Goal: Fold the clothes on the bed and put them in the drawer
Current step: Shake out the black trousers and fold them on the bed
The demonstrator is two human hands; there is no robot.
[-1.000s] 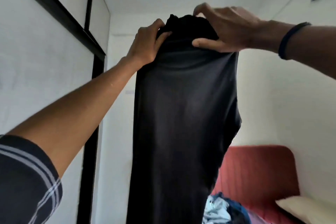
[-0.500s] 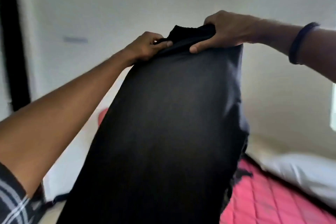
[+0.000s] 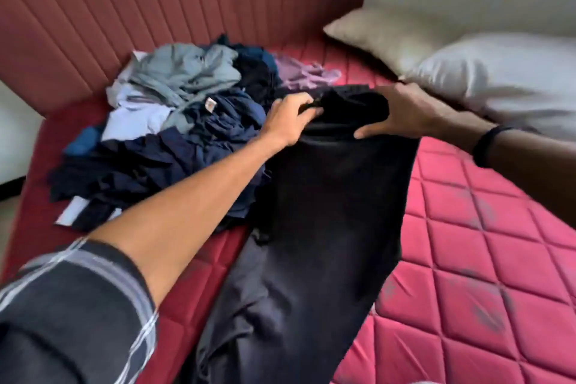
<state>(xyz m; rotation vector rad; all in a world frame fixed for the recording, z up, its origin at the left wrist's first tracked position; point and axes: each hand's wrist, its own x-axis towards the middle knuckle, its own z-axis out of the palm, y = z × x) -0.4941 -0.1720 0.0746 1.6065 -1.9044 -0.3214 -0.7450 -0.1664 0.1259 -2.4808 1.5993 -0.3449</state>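
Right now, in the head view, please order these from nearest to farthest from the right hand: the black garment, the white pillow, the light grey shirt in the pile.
1. Black garment: gripped by the right hand.
2. White pillow: just behind the hand, right side.
3. Light grey shirt: far left, atop the pile.

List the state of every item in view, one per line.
black garment: stretched lengthwise on the mattress, top edge held by both hands
left hand: grips the top edge
right hand: grips the top edge
clothes pile: unfolded, heaped by the headboard
pillows: lying at the mattress edge
mattress: bare, quilted
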